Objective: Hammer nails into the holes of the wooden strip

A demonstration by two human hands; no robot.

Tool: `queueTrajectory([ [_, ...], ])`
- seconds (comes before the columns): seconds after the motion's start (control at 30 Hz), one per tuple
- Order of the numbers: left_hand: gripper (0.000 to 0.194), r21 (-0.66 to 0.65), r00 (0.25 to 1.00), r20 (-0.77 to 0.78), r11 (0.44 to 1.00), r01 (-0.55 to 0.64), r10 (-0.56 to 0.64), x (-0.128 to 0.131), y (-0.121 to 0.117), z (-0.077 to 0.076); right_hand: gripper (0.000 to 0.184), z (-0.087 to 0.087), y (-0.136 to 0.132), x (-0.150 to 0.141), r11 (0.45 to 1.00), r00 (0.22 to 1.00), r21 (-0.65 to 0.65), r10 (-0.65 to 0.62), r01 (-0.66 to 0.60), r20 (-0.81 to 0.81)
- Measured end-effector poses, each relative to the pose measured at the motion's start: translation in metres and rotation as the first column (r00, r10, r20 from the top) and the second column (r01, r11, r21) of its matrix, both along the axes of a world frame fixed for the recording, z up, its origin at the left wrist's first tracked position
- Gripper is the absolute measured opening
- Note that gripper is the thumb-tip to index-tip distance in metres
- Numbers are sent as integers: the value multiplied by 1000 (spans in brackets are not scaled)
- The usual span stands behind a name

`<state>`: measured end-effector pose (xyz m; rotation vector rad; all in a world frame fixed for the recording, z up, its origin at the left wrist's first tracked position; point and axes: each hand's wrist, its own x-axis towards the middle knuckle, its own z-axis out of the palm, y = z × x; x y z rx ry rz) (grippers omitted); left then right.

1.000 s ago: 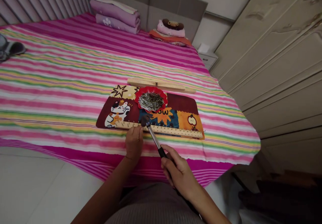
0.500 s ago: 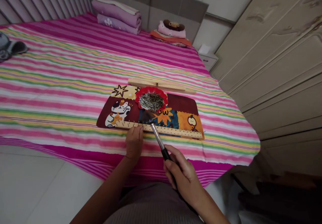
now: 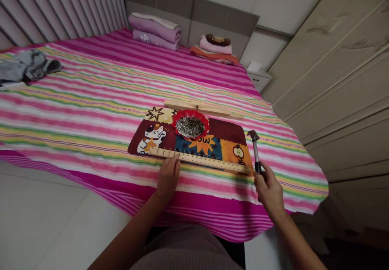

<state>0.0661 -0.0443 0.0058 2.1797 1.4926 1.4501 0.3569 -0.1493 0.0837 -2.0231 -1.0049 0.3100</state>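
A long wooden strip (image 3: 200, 160) with a row of nails standing up from it lies along the near edge of a patterned mat (image 3: 225, 130). My left hand (image 3: 167, 177) is closed at the strip's near side, left of its middle, fingertips on the wood; whether a nail is between them is too small to see. Off the strip's right end, my right hand (image 3: 270, 189) grips a hammer (image 3: 255, 152) by its black handle, head pointing away from me. On the mat, beyond the strip, sits a red scalloped bowl (image 3: 174, 127) full of loose nails (image 3: 191, 126).
Behind the mat lie more wooden strips (image 3: 209, 109) on the striped bedspread (image 3: 100, 100). Grey clothing (image 3: 33, 65) is at the far left. Folded purple bedding (image 3: 156, 33) and a pillow stack (image 3: 215, 47) are by the headboard. Wardrobe doors (image 3: 340, 59) stand at the right.
My right hand has swung the hammer from above the strip's middle out to the right, beyond its end. My left hand stays at the strip. The view has shifted slightly.
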Motion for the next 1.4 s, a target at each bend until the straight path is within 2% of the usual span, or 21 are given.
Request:
queueTrajectory([
  [0.07, 24, -26, 1000, 11, 1000, 1, -1, -10, -6, 4, 53, -11, 9, 29, 994, 985, -90, -44, 60, 169],
  [0.17, 20, -46, 999, 32, 998, -38, 39, -37, -12, 7, 48, -30, 17, 62, 967, 937, -235, -13, 101, 349],
  [0.3, 21, -113, 977, 5, 971, -210, 212, -78, -7, 5, 42, -52, 16, 78, 914, 871, -379, 67, 142, 487],
  [0.43, 28, -276, 940, -13, 903, -330, 340, -100, 7, 2, 41, -66, 12, 81, 912, 829, -385, 103, 142, 550],
  [0.5, 31, -344, 935, -12, 876, -337, 355, -101, 14, 4, 42, -69, 11, 84, 923, 811, -363, 114, 128, 574],
  [0.6, 35, -391, 944, -29, 865, -314, 330, -99, 22, 10, 41, -67, 13, 88, 930, 792, -343, 108, 133, 601],
  [0.7, 40, -445, 953, -60, 847, -292, 297, -98, 29, 17, 39, -59, 17, 83, 950, 789, -299, 116, 90, 603],
  [0.73, 41, -468, 955, -69, 836, -287, 289, -98, 32, 18, 40, -57, 19, 80, 968, 801, -244, 97, 63, 591],
  [0.8, 41, -501, 962, -87, 823, -266, 258, -98, 37, 19, 43, -57, 22, 71, 995, 867, -101, 38, 14, 496],
  [0.87, 39, -500, 963, -103, 824, -267, 249, -97, 42, 18, 43, -62, 25, 61, 999, 949, -39, 2, 10, 314],
  [1.03, 37, -478, 960, -123, 833, -279, 252, -92, 43, 20, 41, -77, 21, 44, 999, 982, -36, 25, -19, 189],
  [1.23, 37, -492, 960, -97, 825, -277, 264, -93, 42, 20, 41, -81, 17, 32, 1000, 997, -11, 8, -8, 76],
  [1.4, 42, -536, 935, -70, 777, -330, 349, -102, 44, 21, 40, -81, 19, 19, 999, 976, -39, -7, 16, 219],
])
